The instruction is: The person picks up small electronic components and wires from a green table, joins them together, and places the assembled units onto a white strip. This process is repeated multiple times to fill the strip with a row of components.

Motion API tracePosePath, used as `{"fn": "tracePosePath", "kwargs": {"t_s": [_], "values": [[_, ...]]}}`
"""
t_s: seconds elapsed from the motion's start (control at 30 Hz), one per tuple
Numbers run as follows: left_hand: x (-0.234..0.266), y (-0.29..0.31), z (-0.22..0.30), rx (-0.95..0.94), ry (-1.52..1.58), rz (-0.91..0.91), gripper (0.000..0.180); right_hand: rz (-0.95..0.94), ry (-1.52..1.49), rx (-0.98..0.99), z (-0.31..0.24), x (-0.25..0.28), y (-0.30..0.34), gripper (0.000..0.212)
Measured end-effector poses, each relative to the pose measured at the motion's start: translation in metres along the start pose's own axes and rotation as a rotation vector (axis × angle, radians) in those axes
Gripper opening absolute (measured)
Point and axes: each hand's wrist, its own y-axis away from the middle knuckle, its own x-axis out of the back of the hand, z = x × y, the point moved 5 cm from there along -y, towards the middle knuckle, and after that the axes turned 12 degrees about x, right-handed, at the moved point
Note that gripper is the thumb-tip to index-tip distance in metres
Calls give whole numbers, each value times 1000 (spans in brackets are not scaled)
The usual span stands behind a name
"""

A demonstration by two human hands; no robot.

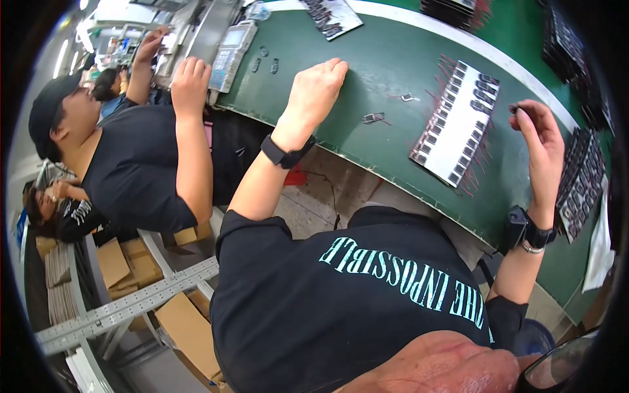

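My left hand (316,95) is closed, its fingers curled above the green tabletop; whatever it holds, if anything, is hidden. On the right, my right hand (541,141) pinches a small black part (514,110) between thumb and fingertips. Between the two hands lies a white board (447,134), lined along both long edges with small black modules trailing thin red wires. A few more black modules (483,92) sit loose on its far end. Two single modules with wires, one dark (373,118) and one lighter (407,97), rest on the table nearer my left hand.
Stacked boards of modules (580,187) stand beyond my right hand, with more at the far edge (449,10). Another loaded board (333,16) lies at the far side. A grey device with a keypad (232,56) stands left, near a co-worker's hand (190,88).
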Motion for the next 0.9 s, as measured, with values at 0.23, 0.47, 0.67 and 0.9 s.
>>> {"fn": "tracePosePath", "kwargs": {"t_s": [0.23,0.47,0.67,0.9], "values": [[55,-7,103,-303,738,164,25,-136,-478,-286,-3,-31,11,25],[45,-17,152,-513,933,16,25,-233,-615,-397,3,-42,18,22],[31,-13,155,-113,1087,-170,34,-82,-463,-211,0,-39,15,21],[27,2,170,-40,988,-37,38,43,-409,-132,8,-45,16,21]]}}
